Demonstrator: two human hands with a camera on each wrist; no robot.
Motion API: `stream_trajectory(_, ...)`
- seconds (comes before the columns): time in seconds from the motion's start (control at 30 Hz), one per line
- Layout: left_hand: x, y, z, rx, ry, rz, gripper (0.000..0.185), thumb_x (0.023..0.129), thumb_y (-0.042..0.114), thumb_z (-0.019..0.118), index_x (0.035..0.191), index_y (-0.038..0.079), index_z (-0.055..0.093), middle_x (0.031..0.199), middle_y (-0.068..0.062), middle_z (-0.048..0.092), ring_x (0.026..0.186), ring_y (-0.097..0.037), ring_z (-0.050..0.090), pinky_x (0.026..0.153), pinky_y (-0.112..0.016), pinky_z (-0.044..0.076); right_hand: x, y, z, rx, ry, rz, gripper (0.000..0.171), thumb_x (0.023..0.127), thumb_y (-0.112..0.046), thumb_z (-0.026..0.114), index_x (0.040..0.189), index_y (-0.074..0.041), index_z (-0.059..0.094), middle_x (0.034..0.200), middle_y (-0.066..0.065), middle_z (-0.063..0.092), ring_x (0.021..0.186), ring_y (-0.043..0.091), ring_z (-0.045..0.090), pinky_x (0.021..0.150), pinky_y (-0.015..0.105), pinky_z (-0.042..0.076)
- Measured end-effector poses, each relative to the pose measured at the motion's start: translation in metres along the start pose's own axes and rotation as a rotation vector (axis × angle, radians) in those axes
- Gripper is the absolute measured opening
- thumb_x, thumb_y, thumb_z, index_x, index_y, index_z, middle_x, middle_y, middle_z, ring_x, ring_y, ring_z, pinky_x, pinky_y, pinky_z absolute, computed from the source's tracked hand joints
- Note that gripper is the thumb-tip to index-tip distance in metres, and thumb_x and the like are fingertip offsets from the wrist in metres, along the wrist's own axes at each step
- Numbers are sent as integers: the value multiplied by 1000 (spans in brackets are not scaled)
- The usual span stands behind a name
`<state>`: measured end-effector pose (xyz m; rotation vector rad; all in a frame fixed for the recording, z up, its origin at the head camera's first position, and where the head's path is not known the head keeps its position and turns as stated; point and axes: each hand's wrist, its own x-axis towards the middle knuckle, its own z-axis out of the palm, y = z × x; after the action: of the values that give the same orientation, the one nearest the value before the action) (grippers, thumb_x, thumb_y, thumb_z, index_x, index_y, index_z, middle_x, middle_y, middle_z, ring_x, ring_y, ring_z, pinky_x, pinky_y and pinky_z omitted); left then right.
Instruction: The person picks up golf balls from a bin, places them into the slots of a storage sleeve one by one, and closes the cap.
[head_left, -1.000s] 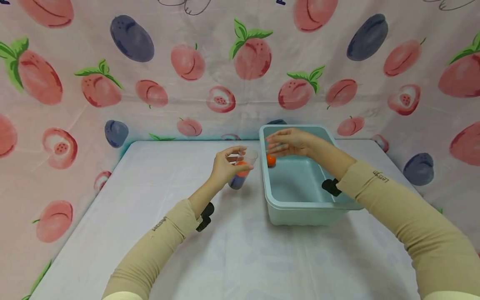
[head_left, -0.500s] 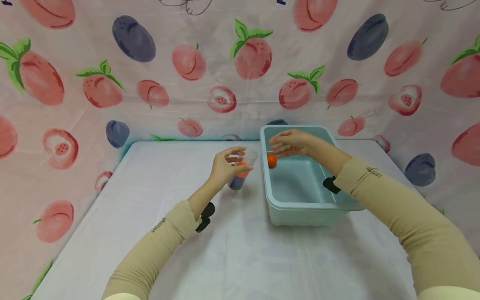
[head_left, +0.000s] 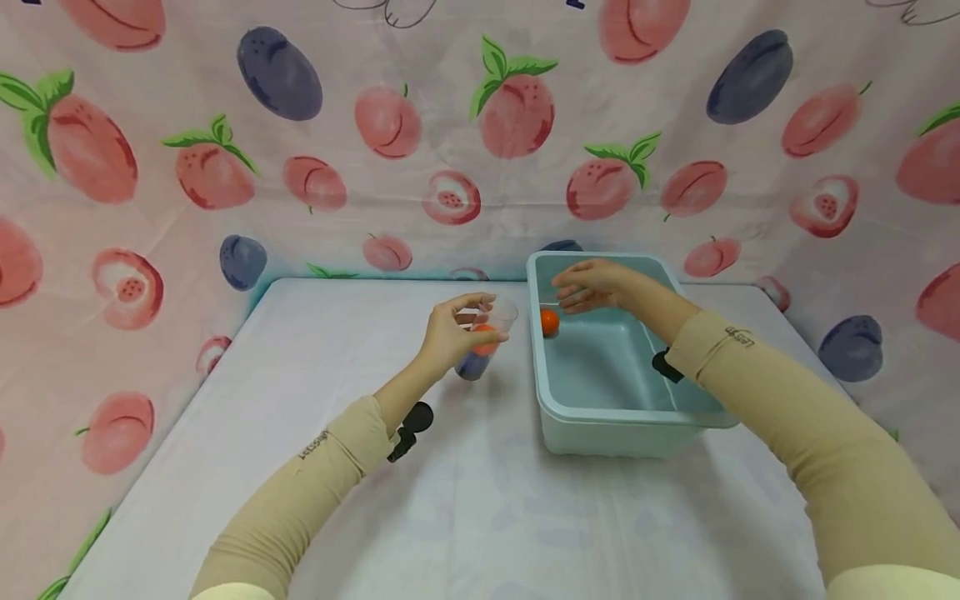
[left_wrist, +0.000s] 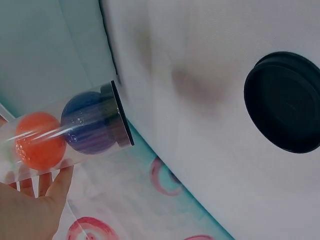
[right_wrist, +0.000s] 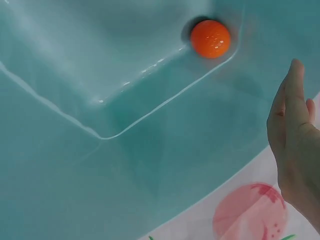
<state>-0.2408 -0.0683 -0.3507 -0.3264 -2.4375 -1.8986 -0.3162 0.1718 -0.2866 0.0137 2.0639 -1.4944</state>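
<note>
Fingers first: our left hand [head_left: 450,332] is wrapped around a clear plastic cup [head_left: 486,337], holding it just above the pale surface [head_left: 480,517] right beside the light-blue plastic tub [head_left: 622,417]. Through the cup wall, the left wrist view shows us two balls stacked inside, an orange ball [left_wrist: 40,141] nearer the mouth and a dark purple ball [left_wrist: 90,129] down at the base.

Over on the other side, our right hand [head_left: 592,285] hovers above the tub's far left corner with fingers [right_wrist: 292,107] loose and straight, gripping nothing. Directly below it a small dimpled orange ball [head_left: 550,322] sits on the tub floor, tucked into that corner, apart from the hand.

We judge this to be a moving of balls one at a time between cup and tub, with one ball in the tub and two in the cup. Which way they travel we cannot tell. Either way, the next move calls for bringing the free hand to the cup's mouth or down onto the loose ball.
</note>
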Motion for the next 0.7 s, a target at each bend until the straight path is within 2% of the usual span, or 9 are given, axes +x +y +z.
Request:
stream_trajectory(0.1, 0, 0, -1, 2, 1, -7, 53, 72, 9, 81, 121, 11, 63, 117, -11, 61, 109, -26, 62, 83, -33, 56, 4, 1, -2, -6, 22, 14, 38, 97, -17, 50, 129, 3, 45, 102, 13, 56, 81, 18, 62, 96, 39, 50)
stream_trajectory(0.2, 0, 0, -1, -2, 3, -15, 52, 72, 9, 81, 121, 11, 63, 119, -14, 60, 109, -27, 62, 83, -32, 56, 8, 2, -3, -17, 41, 30, 42, 97, -17, 49, 133, 4, 42, 119, 23, 52, 80, 18, 62, 99, 40, 48)
stream_trajectory(0.33, 1, -1, -2, -13, 4, -14, 52, 72, 7, 81, 121, 9, 63, 120, -17, 59, 111, -30, 61, 83, -33, 56, 14, 2, -5, -48, 40, 53, 50, 99, -18, 45, 141, 5, 34, 141, 31, 36, 81, 18, 62, 102, 42, 44)
stream_trajectory(0.53, 1, 1, -2, -20, 1, -17, 53, 72, 7, 81, 121, 9, 63, 117, -14, 60, 111, -30, 61, 84, -33, 56, 22, 4, -10, -69, 53, 95, 52, 99, -17, 44, 143, 6, 30, 144, 32, 33, 89, 22, 60, 104, 42, 41)
stream_trajectory(0.7, 0, -1, -5, -27, 17, -18, 52, 72, 6, 80, 120, 10, 63, 118, -18, 59, 111, -31, 61, 83, -33, 56, 35, 7, -12, -76, 49, 123, 51, 98, -17, 46, 142, 6, 33, 143, 31, 35, 96, 27, 59, 103, 40, 43)
